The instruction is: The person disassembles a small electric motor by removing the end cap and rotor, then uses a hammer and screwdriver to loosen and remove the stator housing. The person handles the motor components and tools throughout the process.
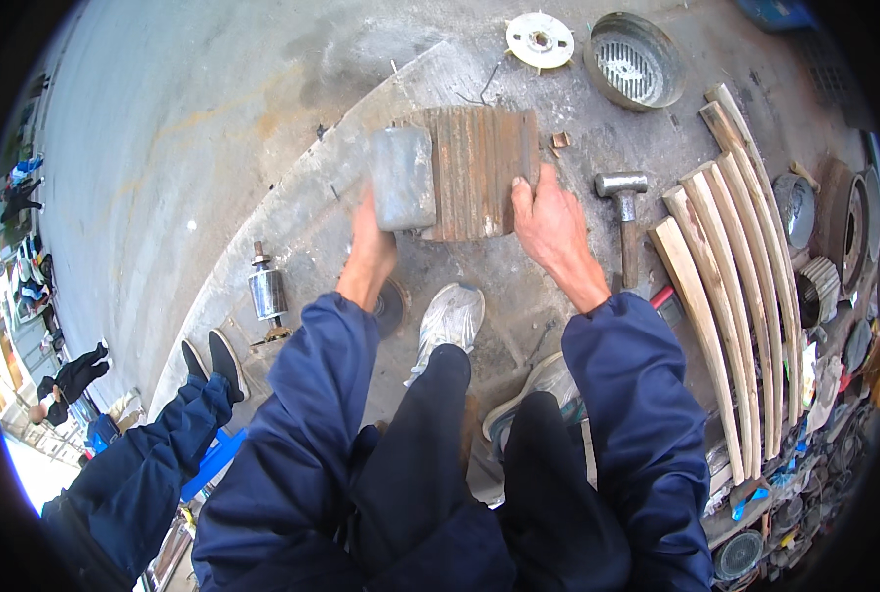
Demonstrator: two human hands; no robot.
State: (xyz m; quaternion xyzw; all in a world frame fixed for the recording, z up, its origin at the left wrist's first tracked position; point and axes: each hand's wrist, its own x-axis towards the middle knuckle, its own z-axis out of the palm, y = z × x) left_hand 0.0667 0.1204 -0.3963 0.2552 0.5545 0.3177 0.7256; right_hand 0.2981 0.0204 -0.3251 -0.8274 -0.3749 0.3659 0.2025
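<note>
A rusty, finned electric motor housing (477,177) lies on its side in front of my feet, with a smooth grey terminal box (403,179) on its left part. My right hand (555,226) grips the rim at the right end, thumb on the near face. At the left end, my left hand (370,248) holds the housing by the terminal box; it is blurred and its fingers are mostly hidden. Whether the housing rests on the ground or is slightly raised, I cannot tell. A hammer (624,226) with a metal head lies to the right of my right hand.
Left of me stands a motor rotor (267,292) with its shaft upright. A white fan wheel (540,41) and a round slotted fan cover (636,63) lie beyond the housing. Several wooden poles (721,311) line the right side. Another person's leg (159,451) extends at left.
</note>
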